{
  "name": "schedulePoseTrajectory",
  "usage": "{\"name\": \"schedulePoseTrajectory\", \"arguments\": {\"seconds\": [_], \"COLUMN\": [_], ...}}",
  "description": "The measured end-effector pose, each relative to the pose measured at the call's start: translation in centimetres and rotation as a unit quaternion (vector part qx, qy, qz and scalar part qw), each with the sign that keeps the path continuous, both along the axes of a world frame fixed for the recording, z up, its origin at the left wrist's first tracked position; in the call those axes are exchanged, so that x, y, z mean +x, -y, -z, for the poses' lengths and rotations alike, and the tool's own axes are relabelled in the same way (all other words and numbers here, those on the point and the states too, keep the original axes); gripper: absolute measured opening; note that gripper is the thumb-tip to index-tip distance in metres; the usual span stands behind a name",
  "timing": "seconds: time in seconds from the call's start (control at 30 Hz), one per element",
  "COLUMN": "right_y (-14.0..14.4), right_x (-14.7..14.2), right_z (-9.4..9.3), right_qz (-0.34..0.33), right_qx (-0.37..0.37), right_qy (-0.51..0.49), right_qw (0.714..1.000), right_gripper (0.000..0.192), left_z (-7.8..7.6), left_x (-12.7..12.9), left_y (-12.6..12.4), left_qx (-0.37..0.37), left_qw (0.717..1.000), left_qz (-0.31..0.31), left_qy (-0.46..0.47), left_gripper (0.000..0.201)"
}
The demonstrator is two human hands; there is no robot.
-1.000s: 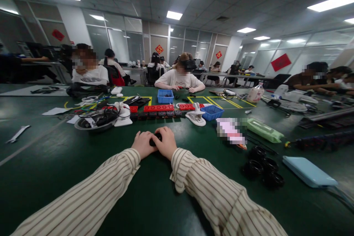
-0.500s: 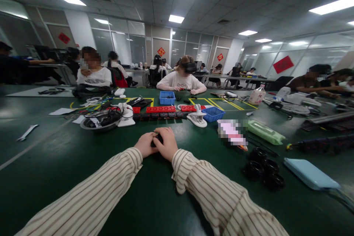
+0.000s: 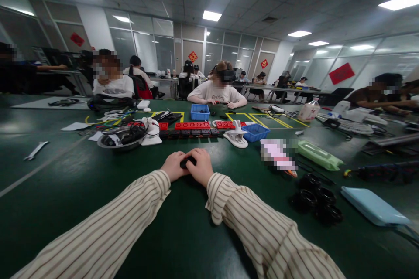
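Observation:
Between my two hands sits a small black rounded object (image 3: 187, 162), mostly covered by fingers, so its kind is unclear. My left hand (image 3: 175, 166) curls round its left side. From the right, my right hand (image 3: 200, 165) closes over it, with the thumb toward me. Both hands are low over the green table (image 3: 157, 235). Beyond them lies a row of red socket-like blocks (image 3: 192, 125) with black pieces in front. A white clip-shaped stand (image 3: 236, 135) is just past my right hand.
To the left are a wrench (image 3: 36, 150) and a metal bowl (image 3: 121, 144) of dark parts. Blue bins (image 3: 200, 112) stand further back. On the right lie black rings (image 3: 306, 198), a green packet (image 3: 319, 154) and a light-blue case (image 3: 375, 205). A co-worker (image 3: 218, 91) sits opposite.
The whole view has shifted slightly, with objects appearing a little further right and mostly higher. Both hands stay closed round the black object, more of which shows now.

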State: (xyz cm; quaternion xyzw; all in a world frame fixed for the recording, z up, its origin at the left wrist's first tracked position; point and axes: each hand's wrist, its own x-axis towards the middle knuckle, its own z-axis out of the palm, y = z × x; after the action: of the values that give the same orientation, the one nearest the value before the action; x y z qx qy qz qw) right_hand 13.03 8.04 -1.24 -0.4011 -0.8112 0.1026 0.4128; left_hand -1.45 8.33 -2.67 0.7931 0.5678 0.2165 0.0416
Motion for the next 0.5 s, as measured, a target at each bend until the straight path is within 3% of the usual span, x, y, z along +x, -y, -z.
{"name": "schedulePoseTrajectory", "arguments": {"seconds": [0.17,0.3,0.4,0.5], "right_y": [0.1,0.8,1.1,0.8], "right_x": [0.3,0.2,0.1,0.0], "right_z": [-0.2,-0.5,-0.7,-0.5], "right_qz": [-0.077,-0.080,-0.031,0.065], "right_qx": [0.010,0.026,0.038,0.020], "right_qy": [0.000,-0.005,-0.007,0.002], "right_qw": [0.997,0.996,0.999,0.998], "right_gripper": [0.020,0.017,0.015,0.028], "left_z": [0.5,0.2,-0.2,-0.8], "left_x": [-0.7,-0.3,0.3,1.0], "left_y": [-0.5,-0.1,0.6,1.3], "left_qx": [-0.008,-0.012,0.003,0.025], "left_qw": [0.999,0.999,1.000,0.998], "left_qz": [0.046,0.031,-0.001,-0.034], "left_qy": [0.017,-0.001,-0.025,-0.051], "left_gripper": [0.024,0.036,0.049,0.052]}}
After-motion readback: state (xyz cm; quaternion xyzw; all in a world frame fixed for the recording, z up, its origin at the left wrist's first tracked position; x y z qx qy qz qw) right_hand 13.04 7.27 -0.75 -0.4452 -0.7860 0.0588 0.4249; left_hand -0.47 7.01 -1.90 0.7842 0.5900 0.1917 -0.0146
